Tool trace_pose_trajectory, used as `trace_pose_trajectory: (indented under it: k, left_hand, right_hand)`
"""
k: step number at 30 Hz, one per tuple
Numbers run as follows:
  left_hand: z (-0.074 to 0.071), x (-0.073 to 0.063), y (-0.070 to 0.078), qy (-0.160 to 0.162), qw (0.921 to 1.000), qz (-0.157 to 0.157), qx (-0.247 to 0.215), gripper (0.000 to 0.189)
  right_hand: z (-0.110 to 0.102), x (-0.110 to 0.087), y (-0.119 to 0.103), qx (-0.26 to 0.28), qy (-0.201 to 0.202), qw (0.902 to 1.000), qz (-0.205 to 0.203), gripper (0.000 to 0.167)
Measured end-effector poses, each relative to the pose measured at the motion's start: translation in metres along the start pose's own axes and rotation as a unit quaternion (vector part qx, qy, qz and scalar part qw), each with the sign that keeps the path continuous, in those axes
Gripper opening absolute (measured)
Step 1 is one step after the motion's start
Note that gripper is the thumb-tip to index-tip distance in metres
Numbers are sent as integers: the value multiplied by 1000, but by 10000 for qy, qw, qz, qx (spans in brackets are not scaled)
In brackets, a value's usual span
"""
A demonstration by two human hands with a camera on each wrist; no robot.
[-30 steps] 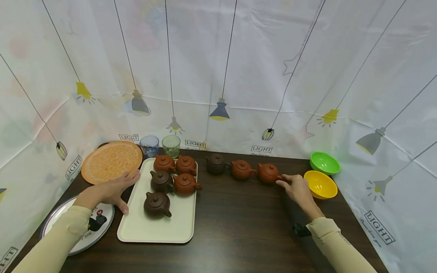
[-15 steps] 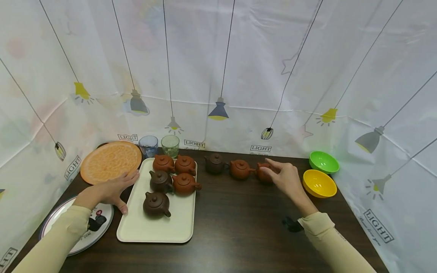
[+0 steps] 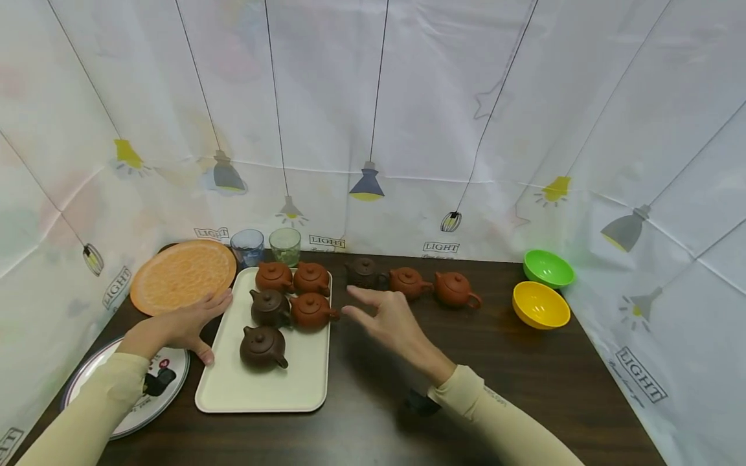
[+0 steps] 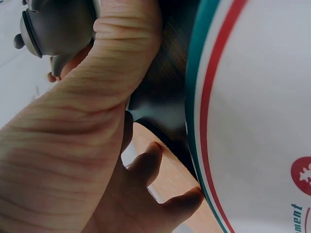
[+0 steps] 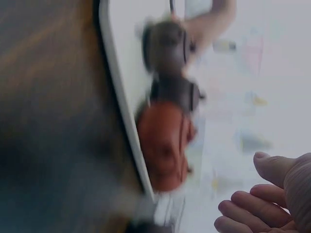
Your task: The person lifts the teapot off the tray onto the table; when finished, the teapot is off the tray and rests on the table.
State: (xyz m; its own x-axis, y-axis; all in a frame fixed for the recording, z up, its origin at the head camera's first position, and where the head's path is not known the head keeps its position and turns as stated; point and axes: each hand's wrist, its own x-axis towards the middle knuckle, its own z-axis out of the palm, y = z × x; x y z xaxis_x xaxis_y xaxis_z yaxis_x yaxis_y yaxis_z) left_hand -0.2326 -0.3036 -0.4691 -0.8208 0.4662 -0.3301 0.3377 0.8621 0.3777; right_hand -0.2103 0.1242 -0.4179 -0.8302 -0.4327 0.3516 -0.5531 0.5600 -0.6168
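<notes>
Here we see the right hand (image 3: pixel 396 329) over the dark wooden table (image 3: pixel 361 433) at the centre of the head view, released, thumb and forefinger stretched apart and pointing left! Just beside those fingertips we spot a reddish-brown clay teapot (image 3: pixel 309 312), its handle poking over the right rim of a cream rectangular tray (image 3: pixel 297 391), left of centre in the frame. Sharing that tray, we count two matching reddish-brown pots (image 3: pixel 274 276) towards its top edge and two dark-brown clay teapots (image 3: pixel 262 347) down its left side.

Over at the tray's left rim we have the left hand (image 3: pixel 177 327), released too, fingers spread, thumb right at the edge. Upper centre, we find a row of three: a dark-brown teapot (image 3: pixel 362 273), then two reddish-brown teapots (image 3: pixel 456 289).

Out right sit a bright green bowl (image 3: pixel 548 268) and a yellow bowl (image 3: pixel 541 305); upper left, we get a blue glass (image 3: pixel 247 249), a green glass (image 3: pixel 285 247) and a flat orange disc (image 3: pixel 183 277), with a white striped-rim plate (image 4: pixel 252 97) lower left
</notes>
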Motion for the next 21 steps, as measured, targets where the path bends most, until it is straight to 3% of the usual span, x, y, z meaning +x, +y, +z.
trace_pose_trajectory:
  k: [7, 11, 16, 21]
  left_hand:
    - [-2, -3, -1, 12, 9999, 141, -74, 141]
    - [-3, -5, -1, -40, 9999, 84, -67, 140]
    - [-3, -4, 1, -29, 10000, 16, -33, 142]
    - [-2, -2, 1, -56, 10000, -2, -57, 143]
  right_hand:
    - [57, -6, -25, 210, -914, 9948, -396, 44]
    - [86, -10, -35, 171, -1363, 9891, -527, 29]
    - [109, -11, -44, -313, -1382, 9882, -584, 30]
    - [117, -12, -48, -489, -1173, 9915, -277, 23]
